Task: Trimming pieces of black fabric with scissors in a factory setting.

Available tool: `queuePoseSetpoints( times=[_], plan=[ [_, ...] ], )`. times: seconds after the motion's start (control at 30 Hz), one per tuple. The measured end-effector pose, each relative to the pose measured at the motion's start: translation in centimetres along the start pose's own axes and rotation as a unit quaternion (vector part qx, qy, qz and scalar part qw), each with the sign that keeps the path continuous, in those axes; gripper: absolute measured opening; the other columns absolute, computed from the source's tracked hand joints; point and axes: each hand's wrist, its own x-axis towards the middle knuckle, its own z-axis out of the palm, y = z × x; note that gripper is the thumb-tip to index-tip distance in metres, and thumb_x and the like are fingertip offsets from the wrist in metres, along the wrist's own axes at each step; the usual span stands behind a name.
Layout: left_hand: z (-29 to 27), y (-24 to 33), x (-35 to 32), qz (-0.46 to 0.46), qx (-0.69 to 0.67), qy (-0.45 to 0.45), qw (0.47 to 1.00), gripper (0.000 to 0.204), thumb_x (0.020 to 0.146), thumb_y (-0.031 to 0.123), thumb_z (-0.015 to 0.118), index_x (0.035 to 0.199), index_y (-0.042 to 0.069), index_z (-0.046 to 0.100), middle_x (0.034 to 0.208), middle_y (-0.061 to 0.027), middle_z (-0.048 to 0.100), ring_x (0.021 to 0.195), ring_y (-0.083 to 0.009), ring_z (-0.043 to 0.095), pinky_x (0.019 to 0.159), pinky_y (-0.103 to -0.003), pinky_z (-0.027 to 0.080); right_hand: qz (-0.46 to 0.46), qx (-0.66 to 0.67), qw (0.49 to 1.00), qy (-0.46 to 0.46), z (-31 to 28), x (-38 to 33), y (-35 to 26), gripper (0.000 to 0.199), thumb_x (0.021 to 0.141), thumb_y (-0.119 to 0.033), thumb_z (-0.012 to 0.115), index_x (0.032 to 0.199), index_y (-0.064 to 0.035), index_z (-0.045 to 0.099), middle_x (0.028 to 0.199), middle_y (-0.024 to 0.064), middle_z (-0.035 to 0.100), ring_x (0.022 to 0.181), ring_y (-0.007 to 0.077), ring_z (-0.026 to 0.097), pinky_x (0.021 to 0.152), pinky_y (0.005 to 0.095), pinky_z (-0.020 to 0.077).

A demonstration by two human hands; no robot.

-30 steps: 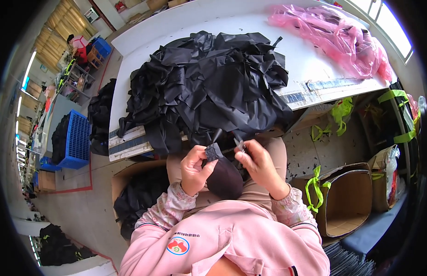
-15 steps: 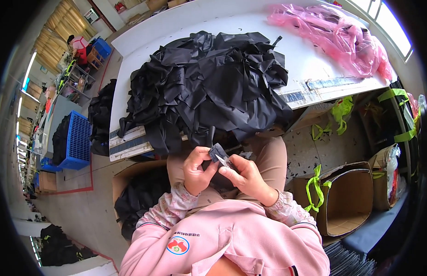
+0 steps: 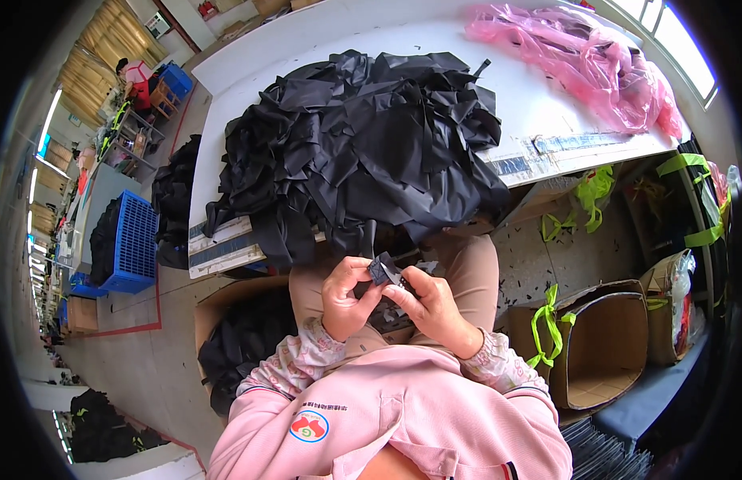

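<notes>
Over my lap, my left hand (image 3: 347, 298) pinches a small piece of black fabric (image 3: 380, 268) between thumb and fingers. My right hand (image 3: 436, 312) is closed around small metal thread snips (image 3: 399, 280), mostly covered by the fingers. The blades touch or overlap the fabric's right side; I cannot tell whether they are open or closed. Just beyond both hands, a large heap of black fabric pieces (image 3: 371, 152) covers the middle of the table, and some strips hang over its near edge.
Pink plastic wrapping (image 3: 579, 64) lies on the white table (image 3: 539, 104)'s far right. A cardboard box (image 3: 207, 308) of black fabric stands left of my legs. Another carton (image 3: 603, 352) stands at right. Farther left are a blue crate (image 3: 132, 240) and a person (image 3: 137, 78).
The fabric piece has turned in my left fingers and now shows a flatter, squarer face. The snips' blades, plain to see before, are now more hidden. Both hands stay in nearly the same place.
</notes>
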Motion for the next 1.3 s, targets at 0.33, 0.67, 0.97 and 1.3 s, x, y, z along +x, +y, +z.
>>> queuePoseSetpoints(
  times=[0.33,0.67,0.97,1.3],
  plan=[
    [-0.2,-0.1,-0.1,0.028,0.034,-0.042,0.998,0.015,0.075,-0.003,0.069,0.089,0.001,0.067,0.094,-0.009,0.065,0.084,-0.0218,0.063,0.074,-0.03,0.05,0.006,0.006,1.0,-0.001,-0.2,-0.1,-0.1,0.031,0.088,-0.023,0.069,0.078,-0.0001,0.052,0.055,0.0116,0.04,0.047,0.0173,0.033,0.043,0.0323,0.034],
    [-2.3,0.2,1.6,-0.111,-0.205,-0.169,0.958,0.017,0.08,-0.006,0.065,0.096,-0.003,0.066,0.101,-0.0078,0.06,0.092,-0.0152,0.059,0.081,-0.027,0.047,0.095,0.046,0.987,-0.124,-3.7,0.9,-1.6,0.039,0.089,-0.034,0.069,0.081,0.0021,0.057,0.058,0.0051,0.043,0.055,0.0103,0.037,0.048,0.0312,0.0339],
    [-3.5,-0.3,2.4,-0.192,-0.275,-0.305,0.891,0.015,0.081,-0.005,0.064,0.095,-0.003,0.065,0.101,-0.0067,0.058,0.092,-0.0131,0.056,0.082,-0.025,0.044,-0.04,-0.124,0.975,-0.181,-5.2,1.6,-2.5,0.036,0.085,-0.033,0.072,0.081,-0.0006,0.055,0.057,0.0119,0.05,0.048,0.0266,0.048,0.048,0.0352,0.0386],
    [-3.0,-0.4,2.4,-0.165,-0.243,-0.332,0.897,0.014,0.079,-0.003,0.067,0.093,-0.001,0.066,0.098,-0.0062,0.059,0.09,-0.0136,0.056,0.081,-0.026,0.043,-0.07,-0.208,0.957,-0.19,-5.2,1.6,-2.9,0.036,0.086,-0.036,0.068,0.08,-0.0027,0.056,0.062,0.0131,0.061,0.056,0.034,0.06,0.052,0.0401,0.0466]
  ],
)
